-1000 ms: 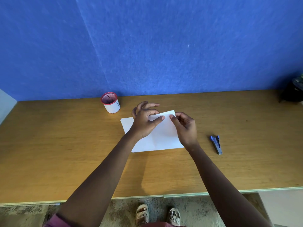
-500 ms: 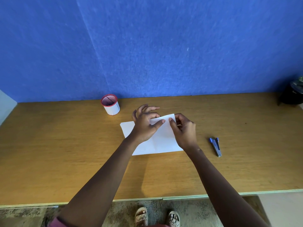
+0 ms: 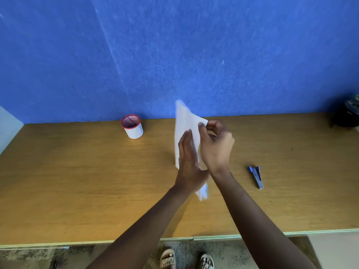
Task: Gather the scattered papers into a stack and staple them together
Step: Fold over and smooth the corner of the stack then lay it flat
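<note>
Holding white paper sheets (image 3: 185, 121) upright between 2 hands: left hand (image 3: 189, 164) flat against them, right hand (image 3: 216, 145) pinching the top edge; blue stapler (image 3: 256, 177) right of the right hand.

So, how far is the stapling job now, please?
Done: the papers look gathered into one stack, none loose on the desk. In hand: the stack is raised on edge, right hand pinching its top, left hand flat against its side, probably squaring it. Left: stapling; the stapler lies untouched on the desk.
</note>
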Motion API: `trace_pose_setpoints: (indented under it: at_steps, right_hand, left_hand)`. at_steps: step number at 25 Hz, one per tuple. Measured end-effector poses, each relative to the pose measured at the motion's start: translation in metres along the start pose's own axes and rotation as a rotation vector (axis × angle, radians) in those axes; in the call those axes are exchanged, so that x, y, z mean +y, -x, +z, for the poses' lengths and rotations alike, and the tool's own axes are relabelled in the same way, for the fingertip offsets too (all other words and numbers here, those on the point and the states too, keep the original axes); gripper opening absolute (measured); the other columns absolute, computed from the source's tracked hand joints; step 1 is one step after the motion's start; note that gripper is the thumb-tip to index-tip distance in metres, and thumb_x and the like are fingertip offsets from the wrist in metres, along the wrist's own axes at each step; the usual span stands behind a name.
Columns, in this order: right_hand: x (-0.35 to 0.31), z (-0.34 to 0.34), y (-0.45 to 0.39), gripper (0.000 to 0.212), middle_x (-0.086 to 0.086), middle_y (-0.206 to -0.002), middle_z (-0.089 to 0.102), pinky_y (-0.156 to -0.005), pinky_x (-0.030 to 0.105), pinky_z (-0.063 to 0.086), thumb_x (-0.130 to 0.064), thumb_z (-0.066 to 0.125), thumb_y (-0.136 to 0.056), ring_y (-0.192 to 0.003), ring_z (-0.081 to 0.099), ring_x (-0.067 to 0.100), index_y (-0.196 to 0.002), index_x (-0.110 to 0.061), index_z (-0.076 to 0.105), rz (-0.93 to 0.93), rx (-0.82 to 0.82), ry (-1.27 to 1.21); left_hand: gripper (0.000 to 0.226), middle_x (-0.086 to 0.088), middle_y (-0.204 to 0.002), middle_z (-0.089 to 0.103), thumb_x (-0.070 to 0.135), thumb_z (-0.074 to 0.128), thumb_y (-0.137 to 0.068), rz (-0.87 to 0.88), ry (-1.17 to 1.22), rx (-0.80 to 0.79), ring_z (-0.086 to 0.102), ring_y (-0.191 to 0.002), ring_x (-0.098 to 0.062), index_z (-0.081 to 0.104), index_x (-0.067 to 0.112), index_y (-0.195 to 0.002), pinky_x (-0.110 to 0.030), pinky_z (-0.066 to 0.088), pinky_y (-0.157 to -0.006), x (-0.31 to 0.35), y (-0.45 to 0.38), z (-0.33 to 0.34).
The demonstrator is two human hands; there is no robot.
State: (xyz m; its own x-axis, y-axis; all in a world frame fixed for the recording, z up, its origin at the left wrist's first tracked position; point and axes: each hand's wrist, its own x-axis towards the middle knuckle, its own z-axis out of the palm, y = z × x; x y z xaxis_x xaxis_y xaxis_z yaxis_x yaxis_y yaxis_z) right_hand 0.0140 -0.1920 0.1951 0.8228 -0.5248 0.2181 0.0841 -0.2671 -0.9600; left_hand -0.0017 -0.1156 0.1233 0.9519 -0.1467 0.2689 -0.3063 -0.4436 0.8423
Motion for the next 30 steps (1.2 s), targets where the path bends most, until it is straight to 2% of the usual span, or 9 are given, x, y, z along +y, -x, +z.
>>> trace_pose_setpoints:
  at_steps: [4, 7, 11, 15, 18, 20, 22, 26, 30]
  right_hand:
    - [-0.022, 0.013, 0.019, 0.011, -0.019, -0.066, 0.068, -0.06, 0.018, 0.054, -0.02, 0.068, -0.092, -0.059, 0.066, -0.004, -0.084, -0.014, 0.066, -0.019, -0.057, -0.132]
    - [-0.019, 0.015, 0.026, 0.012, -0.017, -0.071, 0.072, -0.063, 0.015, 0.055, -0.023, 0.075, -0.088, -0.069, 0.07, -0.004, -0.086, -0.012, 0.069, -0.02, -0.168, -0.182]
    - [0.013, 0.0, 0.009, 0.047, -0.009, -0.113, 0.066, -0.097, 0.028, 0.051, -0.039, 0.084, -0.076, -0.112, 0.062, 0.005, -0.112, -0.018, 0.063, -0.103, -0.048, -0.058]
    - [0.062, -0.027, -0.03, 0.095, -0.003, -0.131, 0.052, -0.106, 0.022, 0.039, -0.051, 0.091, -0.061, -0.124, 0.05, 0.01, -0.134, -0.015, 0.042, -0.033, 0.029, 0.119]
    - [0.096, -0.039, -0.042, 0.079, -0.002, -0.121, 0.068, -0.099, 0.034, 0.053, -0.033, 0.091, -0.068, -0.114, 0.066, 0.013, -0.131, -0.014, 0.048, 0.154, -0.203, -0.058]
    - [0.115, -0.037, -0.04, 0.045, 0.001, -0.11, 0.075, -0.094, 0.045, 0.057, -0.017, 0.083, -0.079, -0.103, 0.072, 0.016, -0.118, -0.009, 0.062, 0.208, -0.348, -0.095]
    - [0.129, -0.031, -0.034, 0.013, -0.002, -0.099, 0.078, -0.092, 0.044, 0.058, -0.008, 0.073, -0.088, -0.096, 0.074, 0.013, -0.101, -0.01, 0.07, 0.223, -0.379, -0.131]
    - [0.147, -0.018, -0.031, 0.012, -0.003, -0.097, 0.077, -0.086, 0.034, 0.057, -0.008, 0.064, -0.095, -0.095, 0.073, 0.012, -0.1, -0.017, 0.069, 0.229, -0.38, -0.145]
    - [0.174, -0.012, -0.035, 0.018, 0.007, -0.108, 0.075, -0.088, 0.039, 0.058, -0.011, 0.062, -0.097, -0.103, 0.071, 0.025, -0.113, -0.009, 0.067, 0.243, -0.415, -0.121]
  left_hand:
    - [0.04, 0.001, -0.116, 0.063, 0.038, 0.049, -0.096, -0.266, 0.427, 0.159, 0.061, -0.108, -0.008, 0.054, 0.013, -0.126, -0.033, 0.053, -0.092, 0.013, -0.011, -0.005]
    - [0.028, 0.006, -0.084, 0.069, 0.04, 0.054, -0.089, -0.26, 0.567, 0.254, 0.066, -0.085, -0.014, 0.066, 0.015, -0.095, -0.033, 0.052, -0.08, -0.001, -0.022, -0.017]
    - [0.014, 0.004, -0.103, 0.076, 0.015, 0.063, -0.095, -0.347, 0.601, 0.217, 0.071, -0.102, -0.015, 0.071, 0.021, -0.104, -0.036, 0.055, -0.091, -0.026, -0.033, -0.032]
    - [0.017, 0.001, -0.105, 0.075, 0.009, 0.065, -0.093, -0.316, 0.6, 0.116, 0.07, -0.104, -0.017, 0.071, 0.016, -0.107, -0.036, 0.054, -0.093, -0.044, -0.044, -0.055]
    - [0.018, -0.003, -0.107, 0.075, 0.006, 0.066, -0.092, -0.332, 0.626, 0.075, 0.07, -0.106, -0.021, 0.071, 0.015, -0.106, -0.037, 0.053, -0.096, -0.05, -0.05, -0.061]
    - [0.019, -0.002, -0.105, 0.075, 0.004, 0.066, -0.091, -0.341, 0.631, 0.06, 0.071, -0.103, -0.019, 0.072, 0.016, -0.105, -0.035, 0.055, -0.092, -0.052, -0.053, -0.062]
    - [0.021, 0.004, -0.101, 0.076, 0.003, 0.066, -0.09, -0.369, 0.63, 0.07, 0.072, -0.098, -0.015, 0.072, 0.019, -0.103, -0.029, 0.058, -0.084, -0.055, -0.054, -0.06]
    - [0.027, 0.013, -0.095, 0.076, 0.001, 0.069, -0.088, -0.43, 0.582, 0.093, 0.072, -0.092, -0.003, 0.07, 0.024, -0.101, -0.016, 0.055, -0.075, -0.073, -0.05, -0.056]
    - [0.024, 0.01, -0.095, 0.076, 0.004, 0.074, -0.085, -0.52, 0.536, 0.089, 0.073, -0.088, -0.003, 0.071, 0.024, -0.098, -0.018, 0.055, -0.072, -0.098, -0.043, -0.045]
